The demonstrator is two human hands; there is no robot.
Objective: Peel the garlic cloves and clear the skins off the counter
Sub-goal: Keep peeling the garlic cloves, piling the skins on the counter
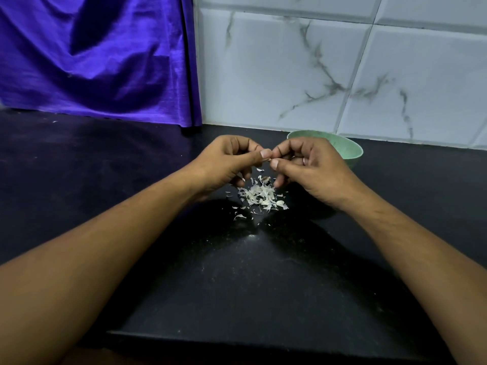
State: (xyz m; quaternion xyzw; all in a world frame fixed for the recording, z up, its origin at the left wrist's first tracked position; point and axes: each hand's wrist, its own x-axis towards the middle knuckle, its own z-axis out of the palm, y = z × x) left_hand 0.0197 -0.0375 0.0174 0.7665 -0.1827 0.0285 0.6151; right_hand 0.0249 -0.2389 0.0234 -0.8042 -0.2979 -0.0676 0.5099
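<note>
My left hand (229,162) and my right hand (311,169) meet above the black counter (250,272), fingertips pressed together. Between the two thumbs and forefingers a small garlic clove (269,159) is pinched, almost wholly hidden by the fingers. Directly below the hands lies a loose heap of white garlic skins (261,196), with a few flakes scattered toward the front left. A small brownish scrap sits at the heap's far edge.
A green bowl (350,148) stands behind my right hand, close to the marble-patterned tiled wall (342,69). A purple cloth (100,56) hangs down to the counter at the back left. The counter's front edge runs near the bottom of the view.
</note>
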